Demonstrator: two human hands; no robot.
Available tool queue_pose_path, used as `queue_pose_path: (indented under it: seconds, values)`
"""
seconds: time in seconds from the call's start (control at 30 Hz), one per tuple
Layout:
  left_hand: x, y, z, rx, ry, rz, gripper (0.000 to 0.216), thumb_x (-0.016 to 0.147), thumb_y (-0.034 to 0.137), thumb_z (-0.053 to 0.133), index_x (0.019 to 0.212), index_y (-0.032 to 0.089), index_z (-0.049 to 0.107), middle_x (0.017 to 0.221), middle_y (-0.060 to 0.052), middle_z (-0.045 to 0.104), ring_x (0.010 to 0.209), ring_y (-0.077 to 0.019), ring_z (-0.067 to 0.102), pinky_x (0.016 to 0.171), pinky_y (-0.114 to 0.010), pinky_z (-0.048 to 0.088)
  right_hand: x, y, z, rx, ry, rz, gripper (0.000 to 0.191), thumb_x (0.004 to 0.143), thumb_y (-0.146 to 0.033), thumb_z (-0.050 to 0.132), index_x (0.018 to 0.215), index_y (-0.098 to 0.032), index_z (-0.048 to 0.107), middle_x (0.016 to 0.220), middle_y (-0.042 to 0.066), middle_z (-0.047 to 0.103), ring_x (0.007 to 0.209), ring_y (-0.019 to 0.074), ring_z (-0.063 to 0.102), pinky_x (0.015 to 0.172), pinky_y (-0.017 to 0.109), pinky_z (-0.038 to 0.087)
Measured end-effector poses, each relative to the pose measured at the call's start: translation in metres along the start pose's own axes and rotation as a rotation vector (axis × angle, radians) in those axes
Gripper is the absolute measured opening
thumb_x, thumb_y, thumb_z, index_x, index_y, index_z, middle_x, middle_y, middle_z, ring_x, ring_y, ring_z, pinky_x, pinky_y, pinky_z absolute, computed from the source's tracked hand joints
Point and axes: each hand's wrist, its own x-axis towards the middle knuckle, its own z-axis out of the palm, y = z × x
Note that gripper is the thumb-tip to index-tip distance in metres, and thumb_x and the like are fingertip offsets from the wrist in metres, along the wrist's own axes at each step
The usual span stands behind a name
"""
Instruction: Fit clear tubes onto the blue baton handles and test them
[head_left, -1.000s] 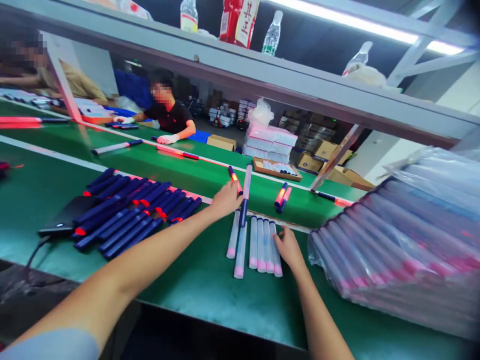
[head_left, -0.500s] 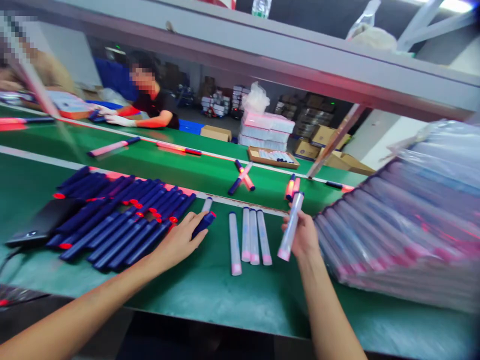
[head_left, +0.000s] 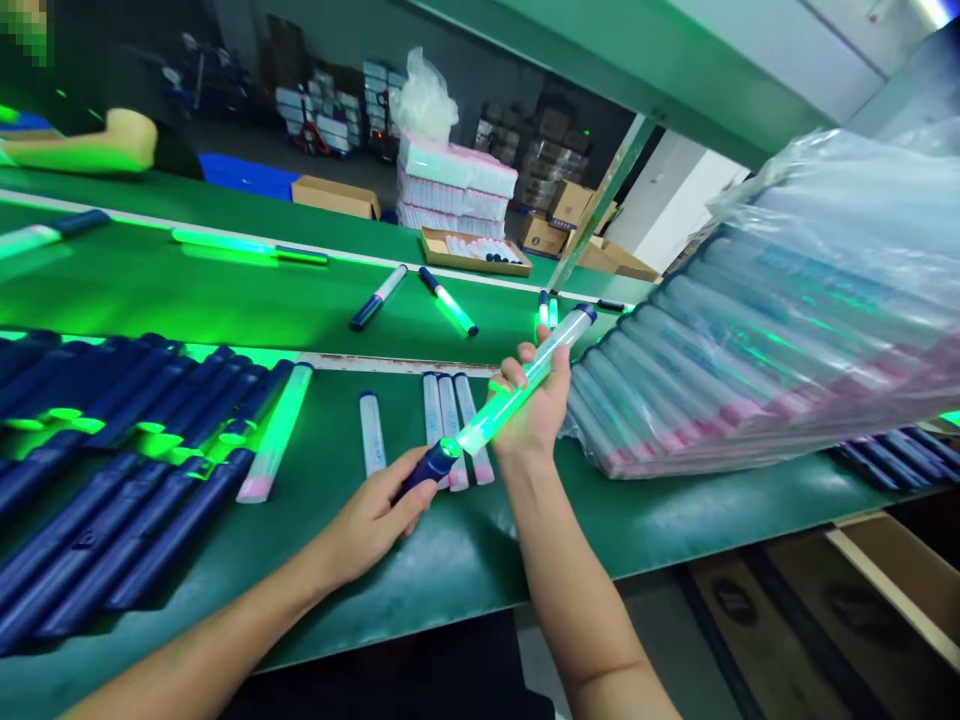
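- Two cylindrical pieces held almost end to end above the green tabletop (head_left: 360,620): a translucent tube (head_left: 566,345), smooth and glossy, dark-capped at the far end, and a dark blue handle (head_left: 442,460), round, opaque, glowing green at the tip (touching or just apart, impossible to tell).
- Behind these, flat on the tabletop: three frosted tubes (head_left: 448,415) side by side, pink ends showing, plus a lone tube (head_left: 371,430) a little to the left.
- Farther left, overlapping rows of smooth blue handles (head_left: 187,530), with a green-lit tube (head_left: 277,430) lying just beside.
- On the right, a bulky stack of tubes (head_left: 780,330) under wrinkled, shiny clear film.
- Left hand (head_left: 382,510): curled narrowly around the dark blue handle, glowing tip poking out past the fingers.
- Right hand (head_left: 536,410): wrapped around the middle of the translucent tube, thumb and fingers on opposite sides, capped end tilted up and away.
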Motion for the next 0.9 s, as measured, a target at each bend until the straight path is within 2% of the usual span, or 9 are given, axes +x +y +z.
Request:
queue_pose_path:
  seconds: [0.17, 0.33, 0.57, 0.77, 0.9]
  values:
    - [0.000, 0.009, 0.001, 0.098, 0.005, 0.046, 0.041, 0.101, 0.043, 0.051, 0.134, 0.019, 0.056, 0.066, 0.004, 0.053, 0.057, -0.0128, 0.049, 0.055, -0.022, 0.040, -0.008, -0.001, 0.004, -0.050, -0.070, -0.007, 0.032, 0.098, -0.051, 0.042, 0.115, -0.029, 0.058, 0.069, -0.008, 0.035, 0.045, 0.0058, 0.029, 0.043, 0.018, 0.031]
    - [-0.001, 0.016, 0.001, 0.069, -0.066, 0.021, 0.041, 0.101, 0.045, 0.049, 0.133, 0.019, 0.057, 0.072, 0.003, 0.056, 0.057, -0.0115, 0.049, 0.054, -0.022, 0.041, -0.015, -0.006, 0.007, -0.049, -0.234, -0.035, 0.034, 0.095, -0.054, 0.044, 0.113, -0.030, 0.061, 0.062, -0.010, 0.029, 0.039, 0.0061, 0.019, 0.036, 0.019, 0.022]
    - [-0.002, 0.010, 0.001, -0.357, -0.223, -0.071, 0.038, 0.099, 0.050, 0.053, 0.112, 0.015, 0.059, 0.074, 0.003, 0.053, 0.048, -0.0055, 0.043, 0.047, -0.019, 0.032, -0.023, -0.009, 0.014, -0.001, -0.414, -0.081, 0.030, 0.097, -0.052, 0.045, 0.109, -0.031, 0.063, 0.059, -0.010, 0.029, 0.034, 0.0040, 0.017, 0.034, 0.018, 0.016]
    - [-0.004, 0.010, 0.000, -0.791, -0.447, -0.161, 0.042, 0.093, 0.049, 0.060, 0.114, 0.013, 0.064, 0.064, 0.003, 0.052, 0.037, -0.0047, 0.036, 0.035, -0.018, 0.029, -0.033, -0.007, 0.021, 0.014, -0.484, -0.007, 0.032, 0.096, -0.055, 0.049, 0.112, -0.032, 0.064, 0.055, -0.012, 0.025, 0.030, 0.0032, 0.010, 0.029, 0.018, 0.013]
    - [-0.006, 0.010, -0.001, -0.942, -0.595, -0.247, 0.045, 0.087, 0.052, 0.065, 0.109, 0.013, 0.067, 0.060, 0.003, 0.049, 0.034, -0.0055, 0.031, 0.030, -0.019, 0.022, -0.038, -0.007, 0.027, 0.023, -0.545, 0.000, 0.035, 0.098, -0.056, 0.043, 0.115, -0.034, 0.062, 0.055, -0.012, 0.025, 0.029, 0.0035, 0.010, 0.029, 0.018, 0.014]
